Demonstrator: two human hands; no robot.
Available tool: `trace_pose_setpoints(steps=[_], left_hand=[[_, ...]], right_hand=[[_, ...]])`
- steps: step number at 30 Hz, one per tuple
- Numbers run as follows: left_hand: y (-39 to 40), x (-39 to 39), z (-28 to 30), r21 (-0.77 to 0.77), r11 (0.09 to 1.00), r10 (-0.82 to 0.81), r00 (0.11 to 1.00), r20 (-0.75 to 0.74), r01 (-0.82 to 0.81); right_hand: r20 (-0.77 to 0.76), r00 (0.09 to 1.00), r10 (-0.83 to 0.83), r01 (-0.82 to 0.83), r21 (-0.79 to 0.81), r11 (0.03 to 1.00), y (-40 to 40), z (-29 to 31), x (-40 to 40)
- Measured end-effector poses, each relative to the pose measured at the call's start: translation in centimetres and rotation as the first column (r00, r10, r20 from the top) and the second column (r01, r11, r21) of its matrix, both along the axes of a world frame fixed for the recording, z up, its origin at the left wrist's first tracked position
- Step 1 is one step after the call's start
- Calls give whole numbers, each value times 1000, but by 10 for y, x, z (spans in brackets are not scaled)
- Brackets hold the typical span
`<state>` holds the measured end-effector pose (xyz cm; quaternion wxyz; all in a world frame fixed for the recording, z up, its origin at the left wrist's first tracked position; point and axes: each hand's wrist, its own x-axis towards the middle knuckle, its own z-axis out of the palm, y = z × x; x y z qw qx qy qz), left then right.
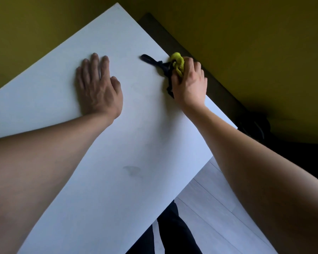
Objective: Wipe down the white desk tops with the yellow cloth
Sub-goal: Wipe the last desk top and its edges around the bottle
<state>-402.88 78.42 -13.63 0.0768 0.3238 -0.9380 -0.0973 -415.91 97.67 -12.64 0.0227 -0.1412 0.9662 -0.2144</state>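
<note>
A white desk top [128, 129] fills most of the view, turned at an angle. My left hand [98, 87] lies flat on it, palm down, fingers slightly spread, holding nothing. My right hand [190, 83] is at the desk's far right edge, closed around a bunched yellow cloth [178, 63] that sticks out above the fingers. A black strap or cord [154, 62] lies on the desk right beside the cloth and runs under my right hand. A faint grey smudge [132, 170] marks the desk nearer to me.
An olive-yellow wall [255, 43] stands behind the desk. A dark strip [218, 83] runs along the desk's right edge, with a dark object [253, 123] in the shadow. Pale floorboards [218, 208] and dark trouser legs [173, 233] show below the desk's near edge.
</note>
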Motion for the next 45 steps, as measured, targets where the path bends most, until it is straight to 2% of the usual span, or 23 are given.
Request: trace_pose_setpoints(steps=[5,9,11,14,19,22,27,29,30,32,34,35,38,42,45], left_hand=[[1,0,2,2,1000,-12,1000,-2,12],[4,1,1,-19,999,-30,1000,3,30],[5,2,3,-33,995,-91,996,4,91],[24,12,9,-17,962,-273,962,13,273],[116,100,7,29,862,-506,862,-8,506],[139,158,10,48,865,-501,866,5,500],[116,209,16,35,887,-462,884,71,461],[115,213,15,39,889,-459,886,73,457],[117,213,15,38,892,-451,890,67,450],[117,209,13,34,902,-432,900,62,431],[120,211,12,26,904,-427,902,67,426],[120,212,12,20,906,-422,904,68,422],[119,212,10,12,907,-420,905,74,420],[119,214,9,-2,910,-414,907,81,415],[117,213,8,-4,908,-418,905,79,420]], right_hand=[[-17,998,-61,61,-10,998,83,4,35],[-9,993,-117,117,42,992,133,7,56],[-14,989,-145,146,55,988,128,8,56],[-32,994,-104,106,40,994,101,6,47],[-50,998,-34,35,17,999,76,3,29],[-60,997,-42,42,0,999,87,-1,38],[-72,975,-209,210,8,978,156,1,76],[-15,943,-331,328,-102,939,176,1,93],[52,911,-409,411,-203,889,177,-1,100],[205,808,-553,587,-363,723,159,-1,108],[267,715,-646,692,-404,599,137,1,121],[265,696,-667,709,-404,579,128,2,129],[212,694,-688,708,-374,599,107,-1,170],[220,765,-605,640,-360,679,91,-4,256],[235,807,-542,590,-354,726,89,-6,281]])
